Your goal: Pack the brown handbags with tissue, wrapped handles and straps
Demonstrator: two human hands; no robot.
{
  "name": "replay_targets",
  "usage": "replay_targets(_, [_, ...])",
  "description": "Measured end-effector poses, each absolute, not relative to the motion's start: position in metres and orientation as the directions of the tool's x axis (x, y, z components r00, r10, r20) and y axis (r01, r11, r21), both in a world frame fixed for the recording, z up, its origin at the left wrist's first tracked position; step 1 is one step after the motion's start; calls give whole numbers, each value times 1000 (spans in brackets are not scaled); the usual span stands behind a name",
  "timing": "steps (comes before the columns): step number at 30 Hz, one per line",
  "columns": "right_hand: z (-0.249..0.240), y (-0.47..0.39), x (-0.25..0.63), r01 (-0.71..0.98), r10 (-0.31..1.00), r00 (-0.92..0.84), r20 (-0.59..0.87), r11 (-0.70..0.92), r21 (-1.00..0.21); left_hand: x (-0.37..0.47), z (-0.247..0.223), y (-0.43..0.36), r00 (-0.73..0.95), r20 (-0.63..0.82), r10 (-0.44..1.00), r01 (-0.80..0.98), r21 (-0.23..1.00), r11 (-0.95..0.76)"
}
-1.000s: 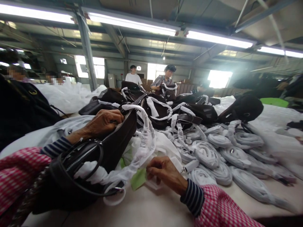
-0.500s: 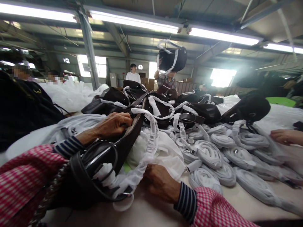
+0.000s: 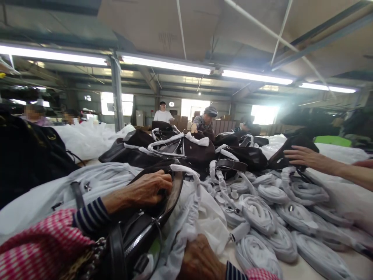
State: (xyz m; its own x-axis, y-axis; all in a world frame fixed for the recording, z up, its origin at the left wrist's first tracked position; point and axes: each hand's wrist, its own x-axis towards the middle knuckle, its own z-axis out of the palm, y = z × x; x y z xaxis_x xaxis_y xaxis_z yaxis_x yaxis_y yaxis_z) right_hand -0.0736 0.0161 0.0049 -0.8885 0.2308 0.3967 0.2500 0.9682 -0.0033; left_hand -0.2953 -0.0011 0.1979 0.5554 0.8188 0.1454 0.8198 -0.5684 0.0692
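A dark brown handbag [image 3: 140, 237] lies tilted before me, its silver zip [image 3: 142, 235] undone at the far end, where tan lining shows. My left hand [image 3: 148, 188] is closed on the far part of the opening, its fingers bent over the edge. One handle is wrapped in white protective sleeve [image 3: 189, 217] and arches along the bag's right side. My right hand [image 3: 199, 256] is low beside that wrapped handle, its fingers curled; their tips are hidden, and what they hold cannot be made out.
Several dark bags [image 3: 201, 149] with white-wrapped handles are heaped behind. Coiled straps in pale wrapping [image 3: 256, 210] cover the table to the right. A co-worker's hand [image 3: 309, 157] reaches in from the right by a dark bag. Black bags [image 3: 32, 147] stand at left.
The view has tipped upward. The co-worker across the table has lowered a raised bag, now lying on the heap. The hand at right has moved up and left. My left hand stays at the opening.
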Motion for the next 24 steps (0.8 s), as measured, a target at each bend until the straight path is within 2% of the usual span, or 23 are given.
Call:
replay_targets(3, [17, 12, -49, 299, 329, -844, 423, 944, -137, -293, 185, 2, 576, 130, 807, 811, 32, -584])
replay_targets(7, [44, 3, -3, 390, 586, -693, 420, 794, -466, -280, 168, 7, 613, 95, 785, 788, 11, -616])
replay_targets(10, [60, 3, 29, 375, 774, -582, 250, 528, -762, -266, 156, 10, 648, 67, 759, 760, 3, -650])
replay_targets(12, [65, 5, 44, 300, 843, -527, 111, 306, -903, -259, 149, 13, 671, 37, 740, 741, 6, -672])
replay_targets(14, [69, 7, 53, 211, 874, -485, 13, 132, -968, -255, 144, 14, 691, 23, 723, 722, 15, -691])
replay_targets(17, [82, 6, 54, 62, 891, -453, -18, 11, -998, -256, 141, 16, 715, 54, 697, 695, 54, -717])
replay_targets(21, [120, 0, 28, -146, 886, -452, 103, 40, -988, -261, 143, 13, 704, 81, 705, 699, 97, -709])
replay_targets(24, [142, 4, -9, -162, 847, -492, 202, 139, -977, -260, 145, 10, 693, 98, 715, 709, 92, -700])
